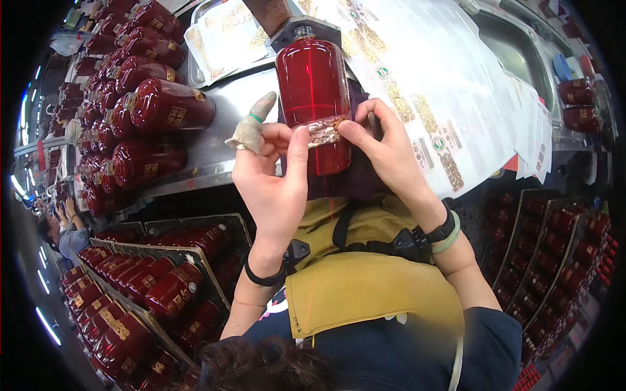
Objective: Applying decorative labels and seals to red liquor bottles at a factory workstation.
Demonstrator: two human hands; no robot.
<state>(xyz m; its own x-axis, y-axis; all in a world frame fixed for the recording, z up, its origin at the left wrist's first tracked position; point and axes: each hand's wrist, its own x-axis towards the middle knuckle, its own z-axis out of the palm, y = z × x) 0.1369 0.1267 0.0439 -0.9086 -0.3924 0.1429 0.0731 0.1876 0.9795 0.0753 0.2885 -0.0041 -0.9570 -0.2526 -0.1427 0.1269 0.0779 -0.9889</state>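
Note:
A deep red glass bottle (313, 75) lies in front of me on a dark cloth, its neck pointing away. Across its lower part runs a shiny gold patterned decal (323, 132). My left hand (270, 179) pinches the decal's left end, thumb pressed at the glass. On one of its fingers sits a pale cloth finger cover (248, 132) with a green band. At the decal's right end, my right hand (394, 153) has thumb and fingers closed. Whether the decal lies fully flat on the glass I cannot tell.
Large printed decal sheets (469, 98) spread over the right worktop, beside a metal sink (512, 45). A tray (193, 62) with smaller sheets stands at back left. Several red bottles (156, 107) crowd the left; divided crates (218, 277) of bottles stand below on both sides. Another person (68, 234) works far left.

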